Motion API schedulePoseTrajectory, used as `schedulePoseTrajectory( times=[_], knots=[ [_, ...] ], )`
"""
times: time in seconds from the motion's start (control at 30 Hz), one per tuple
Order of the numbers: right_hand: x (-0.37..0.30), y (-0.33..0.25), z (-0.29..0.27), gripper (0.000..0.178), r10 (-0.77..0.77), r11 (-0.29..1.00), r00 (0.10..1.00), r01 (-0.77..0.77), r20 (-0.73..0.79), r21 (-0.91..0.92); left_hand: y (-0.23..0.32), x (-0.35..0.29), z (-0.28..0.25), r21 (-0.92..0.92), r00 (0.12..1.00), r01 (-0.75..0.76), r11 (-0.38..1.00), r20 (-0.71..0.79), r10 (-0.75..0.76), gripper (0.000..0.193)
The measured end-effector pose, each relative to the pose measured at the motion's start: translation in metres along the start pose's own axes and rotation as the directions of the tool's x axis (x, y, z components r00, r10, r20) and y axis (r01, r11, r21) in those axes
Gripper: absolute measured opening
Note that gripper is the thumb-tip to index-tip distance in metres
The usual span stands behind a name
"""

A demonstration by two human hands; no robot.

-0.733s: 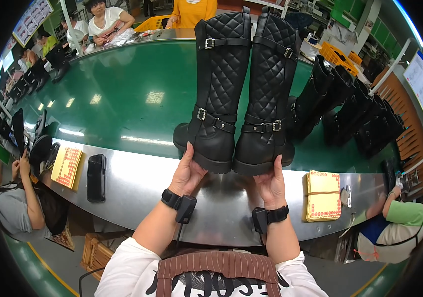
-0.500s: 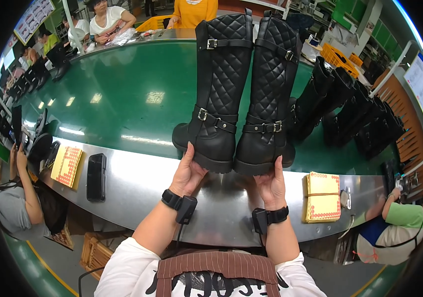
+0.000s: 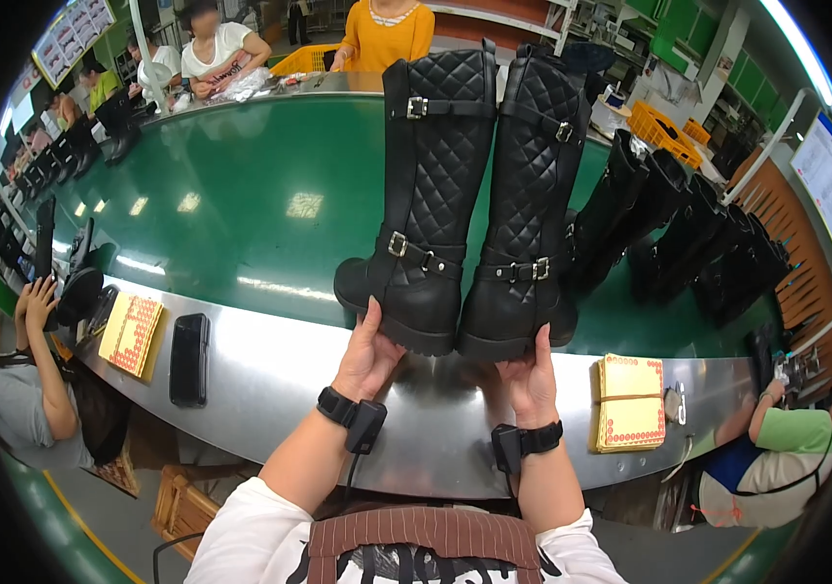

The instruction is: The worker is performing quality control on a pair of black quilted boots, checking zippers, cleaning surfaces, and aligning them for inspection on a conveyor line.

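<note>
Two tall black quilted boots stand upright side by side before me, their buckled straps and heels facing me. My left hand [image 3: 369, 358] grips the sole of the left boot [image 3: 433, 195], thumb up along its side and fingers beneath. The right boot [image 3: 530, 204] is held the same way by my right hand [image 3: 530, 377]. Both hands are closed on the boots at the bottom, over the inner edge of the metal ledge [image 3: 435, 419]. The fingers under the soles are mostly hidden.
A green table surface [image 3: 231, 185] stretches behind the boots, with more black boots [image 3: 620, 209] at the right. On the ledge lie a black phone [image 3: 189, 358], yellow card stacks [image 3: 132, 333] and a banded yellow stack [image 3: 629, 401]. Co-workers sit on both sides and across.
The view has tilted slightly, so the whole scene sits a little lower. Both hands keep hold of the boots, which stay nearly as they were.
</note>
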State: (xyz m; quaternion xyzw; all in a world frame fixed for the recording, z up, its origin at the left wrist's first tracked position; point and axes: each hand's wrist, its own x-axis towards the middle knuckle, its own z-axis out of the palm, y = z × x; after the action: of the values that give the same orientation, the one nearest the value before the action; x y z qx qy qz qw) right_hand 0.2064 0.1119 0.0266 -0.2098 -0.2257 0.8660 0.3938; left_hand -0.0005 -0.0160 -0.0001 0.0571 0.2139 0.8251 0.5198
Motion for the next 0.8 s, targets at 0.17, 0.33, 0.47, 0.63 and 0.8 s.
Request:
schedulePoseTrajectory(
  times=[0.17, 0.33, 0.47, 0.63, 0.8],
  knots=[
    [-0.001, 0.001, 0.001, 0.053, -0.002, 0.999, 1.0, 0.002, -0.001, -0.032, -0.001, -0.001, 0.003, -0.03, 0.999, -0.023, 0.999, 0.039, 0.024, 0.056],
    [0.001, 0.004, -0.003, 0.051, -0.022, 1.0, 1.0, 0.022, -0.016, 0.012, 0.001, -0.004, 0.004, 0.004, 0.998, -0.063, 0.998, 0.026, 0.063, 0.059],
    [0.002, 0.003, -0.005, 0.05, -0.027, 1.0, 1.0, 0.027, -0.012, 0.0, 0.002, -0.004, 0.006, 0.009, 0.998, -0.063, 0.998, 0.02, 0.063, 0.061],
    [-0.001, 0.0, 0.0, 0.052, -0.036, 0.999, 0.999, 0.037, 0.019, -0.04, 0.004, -0.006, 0.013, 0.058, 0.995, -0.077, 0.995, 0.064, 0.073, 0.062],
    [0.0, 0.0, 0.001, 0.053, -0.039, 0.997, 0.995, 0.045, 0.091, -0.065, 0.002, -0.006, 0.01, 0.03, 0.998, -0.045, 0.999, 0.052, 0.044, 0.061]
  ],
)
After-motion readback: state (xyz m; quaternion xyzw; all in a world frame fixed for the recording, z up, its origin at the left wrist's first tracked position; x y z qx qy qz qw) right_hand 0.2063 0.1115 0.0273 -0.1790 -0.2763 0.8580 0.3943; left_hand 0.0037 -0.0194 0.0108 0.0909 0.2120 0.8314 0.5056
